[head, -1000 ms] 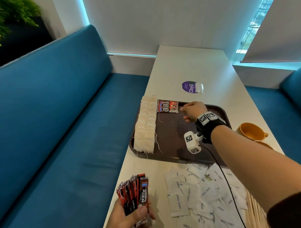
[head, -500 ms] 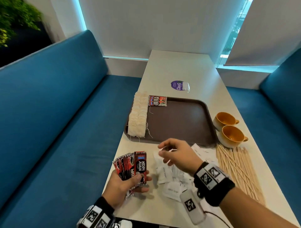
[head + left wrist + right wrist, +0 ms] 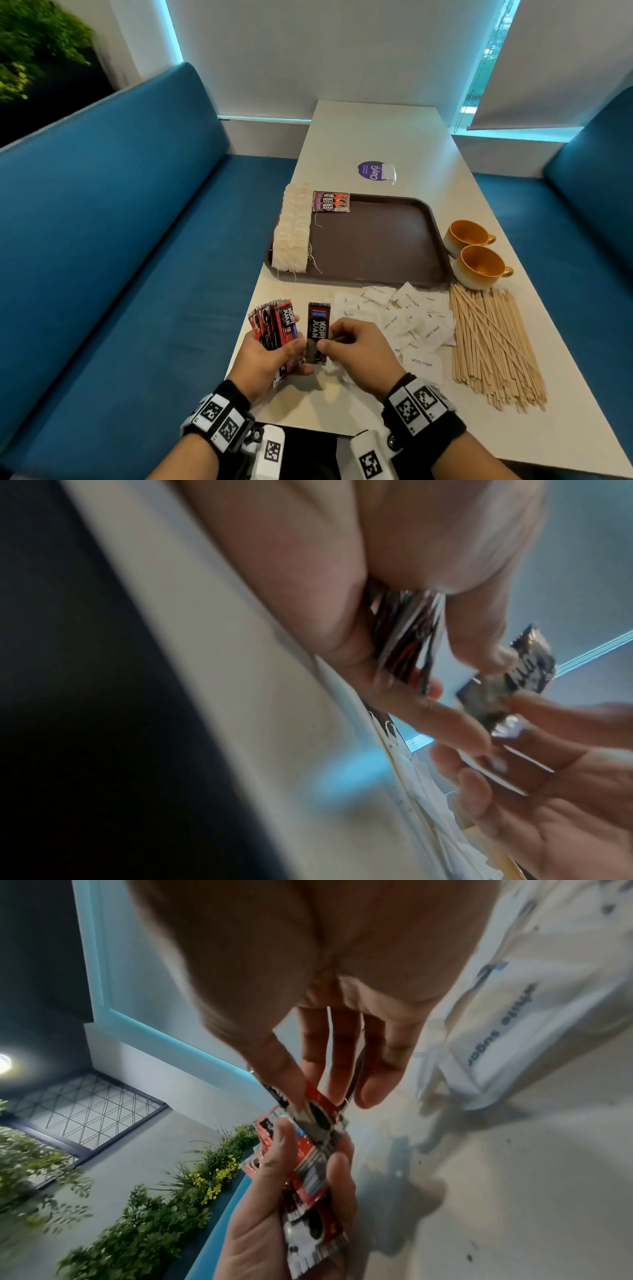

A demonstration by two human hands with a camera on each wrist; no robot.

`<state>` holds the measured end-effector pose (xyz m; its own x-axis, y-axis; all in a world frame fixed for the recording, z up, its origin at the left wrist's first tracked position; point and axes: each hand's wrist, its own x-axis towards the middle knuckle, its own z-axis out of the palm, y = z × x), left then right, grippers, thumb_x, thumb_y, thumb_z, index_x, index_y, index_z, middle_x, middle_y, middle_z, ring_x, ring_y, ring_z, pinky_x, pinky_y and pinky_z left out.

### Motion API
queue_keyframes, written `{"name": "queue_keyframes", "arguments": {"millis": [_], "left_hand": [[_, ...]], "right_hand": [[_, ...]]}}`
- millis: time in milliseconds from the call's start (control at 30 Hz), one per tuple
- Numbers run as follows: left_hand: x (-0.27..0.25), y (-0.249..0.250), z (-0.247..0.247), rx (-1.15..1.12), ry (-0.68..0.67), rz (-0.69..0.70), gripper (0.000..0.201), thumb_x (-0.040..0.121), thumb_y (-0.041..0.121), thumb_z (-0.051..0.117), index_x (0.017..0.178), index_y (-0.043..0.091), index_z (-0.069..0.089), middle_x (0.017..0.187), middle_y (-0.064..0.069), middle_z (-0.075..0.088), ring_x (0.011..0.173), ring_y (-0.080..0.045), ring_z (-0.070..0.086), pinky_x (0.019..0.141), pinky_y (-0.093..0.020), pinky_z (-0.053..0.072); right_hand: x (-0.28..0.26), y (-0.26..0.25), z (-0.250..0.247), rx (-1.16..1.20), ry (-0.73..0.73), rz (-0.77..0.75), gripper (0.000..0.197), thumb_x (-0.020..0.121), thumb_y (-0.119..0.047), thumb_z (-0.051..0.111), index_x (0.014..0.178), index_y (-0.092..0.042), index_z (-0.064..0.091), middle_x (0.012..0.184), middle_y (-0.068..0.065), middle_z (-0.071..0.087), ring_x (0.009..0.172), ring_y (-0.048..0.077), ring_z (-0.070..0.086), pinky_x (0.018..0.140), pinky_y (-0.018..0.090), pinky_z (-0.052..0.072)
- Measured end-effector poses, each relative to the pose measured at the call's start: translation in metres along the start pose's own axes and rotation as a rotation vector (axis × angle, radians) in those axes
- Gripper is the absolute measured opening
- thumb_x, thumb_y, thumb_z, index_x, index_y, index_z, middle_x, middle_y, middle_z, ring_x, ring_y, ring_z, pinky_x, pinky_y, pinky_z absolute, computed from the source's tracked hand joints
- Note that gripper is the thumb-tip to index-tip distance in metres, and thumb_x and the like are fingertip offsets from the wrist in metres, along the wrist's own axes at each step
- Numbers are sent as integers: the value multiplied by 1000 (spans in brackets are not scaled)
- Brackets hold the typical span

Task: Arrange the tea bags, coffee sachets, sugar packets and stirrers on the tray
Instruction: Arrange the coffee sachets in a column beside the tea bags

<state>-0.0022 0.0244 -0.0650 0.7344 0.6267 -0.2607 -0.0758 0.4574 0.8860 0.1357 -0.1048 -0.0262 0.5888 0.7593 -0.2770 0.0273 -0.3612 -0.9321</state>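
My left hand grips a fanned stack of red-and-black coffee sachets at the table's near left edge. My right hand pinches the lower end of one sachet drawn out of the stack; the pinch also shows in the right wrist view. The brown tray lies further up the table, with a row of tea bags along its left side and a few coffee sachets at its far left corner. White sugar packets and wooden stirrers lie on the table.
Two orange cups stand right of the tray. A purple sticker lies beyond it. Blue bench seats run along both sides of the white table. A dark object sits at the near edge between my wrists.
My right hand left the tray's far corner, came back across the sugar packets to my left hand and took hold of one sachet from the stack.
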Motion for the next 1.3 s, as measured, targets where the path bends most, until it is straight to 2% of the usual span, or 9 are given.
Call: {"name": "queue_keyframes", "arguments": {"millis": [100,167,300,433,533,733,1033,1167,1300], "left_hand": [[1,-2,-1,-55,16,10,39,85,6,70,122,0,58,92,-26,64,77,-37,67,60,-48,61],[2,-3,-1,-51,12,19,33,88,10,66,116,-5,57,89,-27,62,76,-37,66,58,-47,60],[0,1,0,-40,14,21,48,81,20,79,114,-6,56,91,-28,66,73,-39,67,56,-47,61],[2,-2,-2,20,19,24,44,75,-2,77,111,-9,53,98,-30,68,78,-44,71,54,-43,61],[5,-6,-4,35,43,27,41,78,-10,72,115,-8,54,101,-32,68,77,-43,72,54,-41,61],[6,-9,-5,5,43,33,46,75,-2,74,117,-4,54,92,-20,72,81,-41,73,62,-49,63],[7,-7,-7,-63,-36,25,29,87,4,73,108,-5,55,93,-22,61,83,-41,66,60,-48,61],[8,-9,-8,-120,-67,18,23,84,4,67,104,-3,60,95,-22,60,83,-40,66,60,-50,60],[10,-7,-7,-115,-45,-11,28,84,6,68,108,-4,57,97,-20,60,83,-40,66,60,-50,61]], "right_hand": [[2,-2,-6,212,15,51,20,68,-10,66,80,3,58,80,27,68,75,33,72,75,54,61],[0,-5,-10,303,-38,87,11,74,1,62,83,0,56,75,26,65,69,39,70,63,45,58],[-1,-2,-19,126,-71,116,13,85,9,58,87,1,68,73,15,69,56,25,64,55,32,52],[2,4,-22,121,19,53,23,87,7,67,99,-11,75,75,7,68,51,16,59,51,28,51],[3,7,-23,215,72,-18,20,88,9,69,97,-8,73,79,13,68,57,19,62,56,28,54],[6,14,-25,178,79,-12,16,87,10,69,90,-4,78,77,11,73,62,16,65,59,25,56],[15,6,-47,328,186,-103,22,77,10,80,97,5,74,90,23,76,72,25,71,64,30,62],[49,-20,-67,291,231,-185,23,72,7,85,92,6,73,90,26,74,72,32,72,71,38,64],[113,-59,-88,268,224,-251,21,73,8,83,91,4,73,82,14,75,70,22,71,68,31,64]]}}
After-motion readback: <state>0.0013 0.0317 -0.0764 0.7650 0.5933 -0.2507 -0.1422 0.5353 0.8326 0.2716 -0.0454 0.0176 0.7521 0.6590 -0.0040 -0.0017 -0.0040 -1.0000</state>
